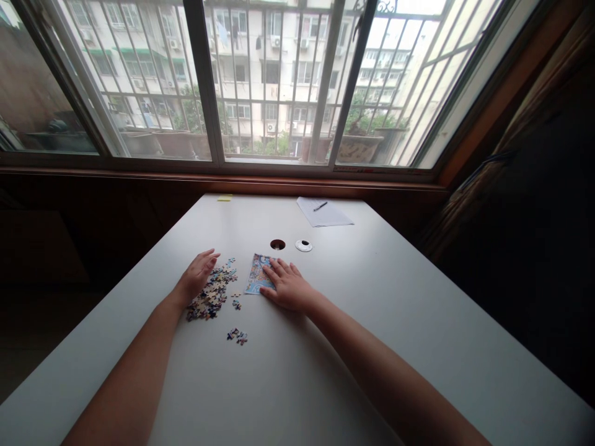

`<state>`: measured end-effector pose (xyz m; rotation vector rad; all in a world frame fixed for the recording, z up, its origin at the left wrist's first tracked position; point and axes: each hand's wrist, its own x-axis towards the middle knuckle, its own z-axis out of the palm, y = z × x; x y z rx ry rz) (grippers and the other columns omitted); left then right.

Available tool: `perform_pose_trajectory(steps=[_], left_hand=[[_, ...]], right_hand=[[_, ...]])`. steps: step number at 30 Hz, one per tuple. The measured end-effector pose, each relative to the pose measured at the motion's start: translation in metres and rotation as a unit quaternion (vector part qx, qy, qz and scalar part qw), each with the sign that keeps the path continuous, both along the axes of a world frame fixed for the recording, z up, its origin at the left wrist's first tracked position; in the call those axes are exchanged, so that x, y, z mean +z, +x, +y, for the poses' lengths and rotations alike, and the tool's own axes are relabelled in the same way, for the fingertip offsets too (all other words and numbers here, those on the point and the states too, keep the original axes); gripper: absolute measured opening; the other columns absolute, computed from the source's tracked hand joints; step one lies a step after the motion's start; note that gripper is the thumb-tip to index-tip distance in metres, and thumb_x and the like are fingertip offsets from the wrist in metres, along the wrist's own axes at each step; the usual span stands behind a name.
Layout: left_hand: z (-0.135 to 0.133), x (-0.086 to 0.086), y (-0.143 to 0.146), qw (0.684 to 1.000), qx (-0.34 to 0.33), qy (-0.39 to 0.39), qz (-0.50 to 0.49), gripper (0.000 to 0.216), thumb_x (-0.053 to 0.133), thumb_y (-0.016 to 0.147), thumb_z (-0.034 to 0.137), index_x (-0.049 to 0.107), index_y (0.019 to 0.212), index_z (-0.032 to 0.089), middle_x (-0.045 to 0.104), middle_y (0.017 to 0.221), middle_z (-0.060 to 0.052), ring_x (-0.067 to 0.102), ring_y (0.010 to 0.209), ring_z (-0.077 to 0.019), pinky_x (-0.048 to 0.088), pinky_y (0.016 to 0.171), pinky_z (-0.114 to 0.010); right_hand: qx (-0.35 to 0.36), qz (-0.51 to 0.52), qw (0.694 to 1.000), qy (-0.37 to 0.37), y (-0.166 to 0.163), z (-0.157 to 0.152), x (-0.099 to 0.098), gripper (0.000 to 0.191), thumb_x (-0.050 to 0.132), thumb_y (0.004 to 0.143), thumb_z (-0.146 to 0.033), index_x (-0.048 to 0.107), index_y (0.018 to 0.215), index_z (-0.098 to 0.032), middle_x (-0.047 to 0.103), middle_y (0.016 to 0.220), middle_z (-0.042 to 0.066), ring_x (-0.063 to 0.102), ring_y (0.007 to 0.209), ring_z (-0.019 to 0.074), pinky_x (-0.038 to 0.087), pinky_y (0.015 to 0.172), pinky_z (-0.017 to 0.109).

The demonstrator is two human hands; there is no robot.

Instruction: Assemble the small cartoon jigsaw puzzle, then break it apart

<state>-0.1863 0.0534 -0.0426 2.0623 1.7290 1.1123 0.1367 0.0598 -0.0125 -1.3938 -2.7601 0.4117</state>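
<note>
A heap of jigsaw puzzle pieces (211, 297) lies on the white table (288, 384). Along the heap's left and far side is my left hand (198, 275), its fingers stretched out and nothing in its grasp. To the right of the heap lies a small colourful picture sheet (255, 275), blue and orange. My right hand (289, 285) rests flat over the sheet's right part with fingers spread, hiding some of it. A few loose pieces (237, 336) sit nearer to me, apart from the heap, and another small group (237, 303) lies between heap and sheet.
Beyond the sheet are a round cable hole (277, 244) in the tabletop and its white cover (304, 246). White papers (328, 215) with a pen (320, 206) lie at the far edge. Yellow sticky notes (225, 198) are at the far left. A barred window stands behind.
</note>
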Motion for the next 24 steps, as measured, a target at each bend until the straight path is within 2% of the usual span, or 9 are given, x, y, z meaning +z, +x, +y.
perform_pose_trajectory(steps=[5,8,11,16,20,24], left_hand=[[0.002,-0.001,0.0,1.0,0.0,0.009,-0.01,0.063,0.03,0.101,0.062,0.066,0.126,0.017,0.054,0.143,-0.012,0.048,0.136,-0.0286,0.032,0.121,-0.048],[0.001,-0.002,-0.001,1.0,-0.004,0.014,-0.011,0.062,0.031,0.1,0.061,0.066,0.125,0.017,0.056,0.141,-0.012,0.049,0.136,-0.0286,0.032,0.121,-0.048],[0.001,-0.002,0.0,1.0,-0.005,0.019,-0.012,0.061,0.032,0.1,0.061,0.067,0.123,0.017,0.059,0.139,-0.012,0.051,0.134,-0.0286,0.034,0.119,-0.049],[0.003,-0.004,0.0,0.999,0.016,0.036,-0.023,0.058,0.032,0.1,0.059,0.068,0.119,0.018,0.063,0.133,-0.011,0.051,0.133,-0.0276,0.034,0.119,-0.049],[0.005,-0.005,-0.003,0.997,0.041,0.054,-0.036,0.058,0.03,0.099,0.058,0.069,0.115,0.018,0.066,0.128,-0.011,0.054,0.13,-0.0275,0.034,0.119,-0.048],[0.005,-0.004,-0.005,0.995,0.064,0.06,-0.046,0.056,0.031,0.098,0.056,0.069,0.115,0.017,0.068,0.125,-0.011,0.057,0.126,-0.0265,0.038,0.117,-0.045]], right_hand=[[0.037,0.039,0.999,0.007,-0.033,-0.006,-0.003,0.084,0.024,0.093,-0.077,0.022,0.159,-0.025,0.008,0.168,0.005,0.002,0.154,0.0288,-0.002,0.123,0.05],[0.042,0.047,0.998,0.0,-0.033,-0.009,-0.001,0.085,0.029,0.092,-0.077,0.024,0.159,-0.026,0.01,0.168,0.005,0.002,0.154,0.0282,0.001,0.124,0.048],[0.042,0.044,0.998,-0.017,-0.014,-0.013,0.004,0.084,0.034,0.092,-0.076,0.025,0.159,-0.025,0.009,0.168,0.004,0.004,0.154,0.0285,0.004,0.124,0.045],[0.036,0.044,0.998,-0.032,0.034,-0.031,0.008,0.086,0.041,0.09,-0.075,0.025,0.159,-0.026,0.008,0.168,0.005,0.002,0.154,0.0288,0.007,0.125,0.045],[0.038,0.036,0.997,-0.057,0.061,-0.059,0.013,0.09,0.046,0.088,-0.076,0.022,0.159,-0.027,0.005,0.168,0.004,0.001,0.154,0.0291,0.006,0.125,0.047],[0.038,0.019,0.995,-0.085,0.069,-0.095,0.018,0.091,0.047,0.088,-0.076,0.021,0.16,-0.027,0.002,0.168,0.004,-0.003,0.154,0.0308,0.003,0.125,0.049]])
